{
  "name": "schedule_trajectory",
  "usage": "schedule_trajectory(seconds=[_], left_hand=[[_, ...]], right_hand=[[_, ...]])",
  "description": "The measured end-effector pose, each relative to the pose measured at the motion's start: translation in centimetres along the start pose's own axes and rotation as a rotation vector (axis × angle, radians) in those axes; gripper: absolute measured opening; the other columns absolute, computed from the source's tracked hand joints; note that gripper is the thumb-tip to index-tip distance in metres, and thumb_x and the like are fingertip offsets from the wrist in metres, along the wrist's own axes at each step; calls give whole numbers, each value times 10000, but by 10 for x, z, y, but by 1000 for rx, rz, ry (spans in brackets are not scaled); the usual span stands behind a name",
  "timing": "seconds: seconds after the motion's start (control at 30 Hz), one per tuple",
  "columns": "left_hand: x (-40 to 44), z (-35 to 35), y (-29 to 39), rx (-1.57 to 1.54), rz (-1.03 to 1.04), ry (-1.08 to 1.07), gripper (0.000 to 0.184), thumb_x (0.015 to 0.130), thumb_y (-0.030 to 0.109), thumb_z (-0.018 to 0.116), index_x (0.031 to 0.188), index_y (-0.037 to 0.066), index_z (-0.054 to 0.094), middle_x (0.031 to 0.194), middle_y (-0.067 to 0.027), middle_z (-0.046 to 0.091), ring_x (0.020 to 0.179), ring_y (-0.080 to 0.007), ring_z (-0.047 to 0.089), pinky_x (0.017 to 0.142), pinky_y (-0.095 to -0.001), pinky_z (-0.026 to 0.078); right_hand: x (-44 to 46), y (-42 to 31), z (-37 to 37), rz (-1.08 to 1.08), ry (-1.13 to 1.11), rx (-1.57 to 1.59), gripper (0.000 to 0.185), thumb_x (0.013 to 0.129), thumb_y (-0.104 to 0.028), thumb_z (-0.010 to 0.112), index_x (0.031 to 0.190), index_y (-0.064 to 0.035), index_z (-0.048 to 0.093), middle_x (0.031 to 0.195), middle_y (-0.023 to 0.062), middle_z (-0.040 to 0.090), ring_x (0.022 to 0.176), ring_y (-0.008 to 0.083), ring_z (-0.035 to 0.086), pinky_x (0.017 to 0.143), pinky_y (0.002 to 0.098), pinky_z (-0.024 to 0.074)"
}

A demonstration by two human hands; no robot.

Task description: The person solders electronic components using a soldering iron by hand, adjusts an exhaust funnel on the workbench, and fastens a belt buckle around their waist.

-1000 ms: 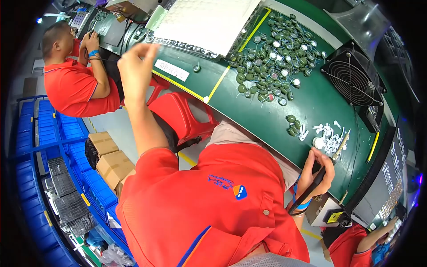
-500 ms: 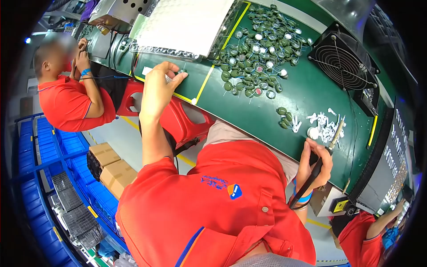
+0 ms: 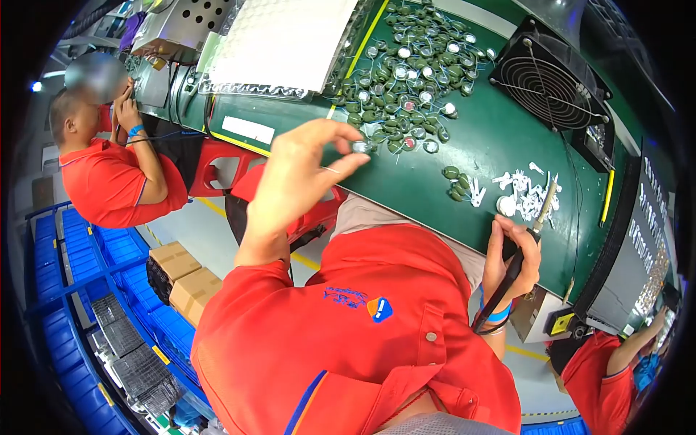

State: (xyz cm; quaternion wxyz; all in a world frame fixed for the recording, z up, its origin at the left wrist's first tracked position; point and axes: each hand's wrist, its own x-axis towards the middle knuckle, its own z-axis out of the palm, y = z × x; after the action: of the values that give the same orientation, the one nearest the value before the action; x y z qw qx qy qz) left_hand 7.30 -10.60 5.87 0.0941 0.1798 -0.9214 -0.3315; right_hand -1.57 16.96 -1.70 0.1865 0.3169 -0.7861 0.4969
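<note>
My left hand [image 3: 301, 170] is over the bench edge, thumb and forefinger closed around a small part with a round silver face [image 3: 360, 146]. That part is at the near left side of a big pile of dark green oval pieces [image 3: 406, 87], many with silver discs and thin wires. My right hand [image 3: 516, 254] grips a soldering iron [image 3: 513, 272] by its black handle, its metal end pointing up over a heap of small white plastic parts [image 3: 533, 196]. Beside that heap lie a round white piece [image 3: 505, 206] and a few green pieces [image 3: 455, 183].
A black fan [image 3: 547, 83] stands at the bench's back right. White sheets on bubble wrap [image 3: 279, 43] cover the back left. One co-worker [image 3: 109, 167] sits at left, another [image 3: 598, 377] at lower right. Red stools [image 3: 217, 167] are below the bench edge.
My left hand has moved right with the small round part, from beside the white strip to the green pile. My right hand stays almost still with the soldering iron. The view has shifted slightly.
</note>
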Motion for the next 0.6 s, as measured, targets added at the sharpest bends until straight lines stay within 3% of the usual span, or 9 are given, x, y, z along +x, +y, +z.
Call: schedule_trajectory(seconds=[0.07,0.2,0.3,0.6], left_hand=[[4,15,6,-31,71,0,231,760,117,769,954,48,663,778,-61,631,654,-212,612,581,-305,470],[8,44,15,-102,237,-10,226,760,112,767,954,66,661,790,-52,614,656,-210,602,577,-311,475],[11,59,23,-128,312,-32,227,757,112,766,953,74,658,779,-45,603,649,-216,593,572,-323,477],[13,77,46,38,560,-82,272,715,52,777,967,72,675,790,-46,632,690,-204,625,564,-308,469]], right_hand=[[0,0,0,2,-7,-17,320,785,123,700,1033,-12,548,875,138,695,805,217,681,749,297,548],[-2,2,2,14,40,22,369,722,143,735,1017,-10,575,854,136,699,706,253,632,670,319,506],[3,-3,-3,13,-62,22,356,757,114,729,1037,-15,552,899,141,707,850,228,676,790,320,521],[13,-9,7,29,-72,113,395,738,89,753,1062,-20,556,973,164,713,888,247,678,815,332,517]])
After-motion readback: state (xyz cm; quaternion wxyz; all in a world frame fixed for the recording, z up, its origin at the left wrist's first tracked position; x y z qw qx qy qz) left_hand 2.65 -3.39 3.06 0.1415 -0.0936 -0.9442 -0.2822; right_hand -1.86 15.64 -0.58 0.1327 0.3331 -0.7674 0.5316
